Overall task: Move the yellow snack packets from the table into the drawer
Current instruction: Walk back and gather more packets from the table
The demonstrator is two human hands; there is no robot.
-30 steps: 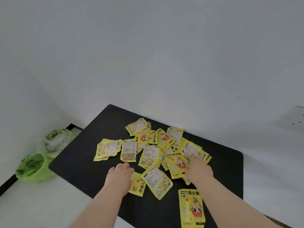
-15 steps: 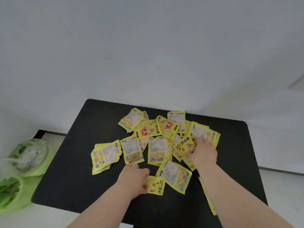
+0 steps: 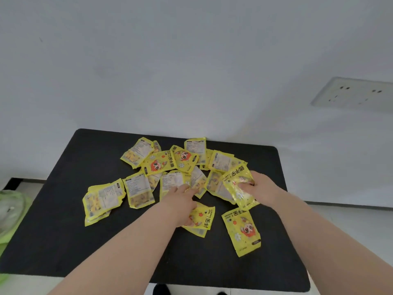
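Your left hand (image 3: 182,202) pins a packet (image 3: 203,218) under its thumb near the middle of the table (image 3: 63,231), fingers stretched onto the pile (image 3: 168,165). Your right hand (image 3: 262,188) has fingers curled round a second packet (image 3: 235,182), tilted up toward the table's right edge. The pile sprawls across the table's far half.

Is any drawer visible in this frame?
No, only the black table, the yellow snack packets on it, a bare wall and a wall socket show.

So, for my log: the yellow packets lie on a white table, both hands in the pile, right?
No: the head view shows a black table, not white. The yellow packets lie on it, left hand and right hand in the pile.
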